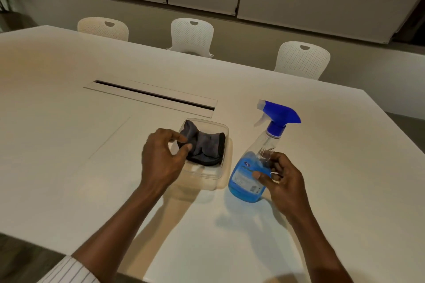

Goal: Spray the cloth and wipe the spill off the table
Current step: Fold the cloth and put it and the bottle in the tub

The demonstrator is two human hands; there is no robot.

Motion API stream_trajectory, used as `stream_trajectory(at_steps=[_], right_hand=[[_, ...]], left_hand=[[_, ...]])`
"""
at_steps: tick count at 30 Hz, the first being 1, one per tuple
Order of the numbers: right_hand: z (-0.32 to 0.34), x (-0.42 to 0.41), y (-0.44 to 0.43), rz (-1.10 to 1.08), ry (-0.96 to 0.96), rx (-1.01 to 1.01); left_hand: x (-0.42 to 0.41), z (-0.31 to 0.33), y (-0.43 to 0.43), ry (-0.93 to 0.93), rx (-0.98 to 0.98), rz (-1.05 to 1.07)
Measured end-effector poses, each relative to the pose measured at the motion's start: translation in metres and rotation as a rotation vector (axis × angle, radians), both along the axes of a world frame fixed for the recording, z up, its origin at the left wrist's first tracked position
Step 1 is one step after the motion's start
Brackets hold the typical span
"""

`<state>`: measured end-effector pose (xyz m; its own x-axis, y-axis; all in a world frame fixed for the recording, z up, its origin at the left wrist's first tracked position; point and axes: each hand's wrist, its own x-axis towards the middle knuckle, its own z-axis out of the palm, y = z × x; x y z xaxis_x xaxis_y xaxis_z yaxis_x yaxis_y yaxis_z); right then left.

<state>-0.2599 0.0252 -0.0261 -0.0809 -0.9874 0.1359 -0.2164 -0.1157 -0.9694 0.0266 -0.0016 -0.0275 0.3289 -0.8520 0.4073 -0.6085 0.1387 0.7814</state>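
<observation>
A dark grey cloth (204,147) lies crumpled in a clear plastic container (215,177) on the white table (69,145). My left hand (161,158) hovers over the container's left side, thumb and forefinger apart, their tips at the cloth's left edge. To the right of the container a spray bottle (250,181) stands upright, with blue liquid in its lower part and a blue trigger head (279,115). My right hand (282,181) wraps its lower body, thumb on the label and fingers behind. I see no spill on the table.
A long cable slot (151,95) runs across the table behind the container. Three white chairs (192,34) stand along the far edge. The table's near edge is just below my forearms.
</observation>
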Motion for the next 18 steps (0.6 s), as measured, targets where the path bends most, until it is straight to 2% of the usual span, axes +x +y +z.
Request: stream_trajectory(at_steps=[3, 8, 13, 18], right_hand=[[0.016, -0.001, -0.004, 0.007, -0.004, -0.08], [0.062, 0.013, -0.019, 0.06, -0.001, -0.221], [0.083, 0.051, -0.047, 0.181, 0.056, -0.247], [0.066, 0.092, -0.066, 0.264, 0.146, -0.235]], left_hand=[[0.019, -0.009, 0.006, 0.009, 0.083, 0.086], [0.026, -0.017, 0.009, 0.186, 0.299, 0.105], [0.023, -0.024, 0.007, 0.229, 0.304, 0.161], [0.02, -0.021, 0.007, 0.277, 0.291, 0.205]])
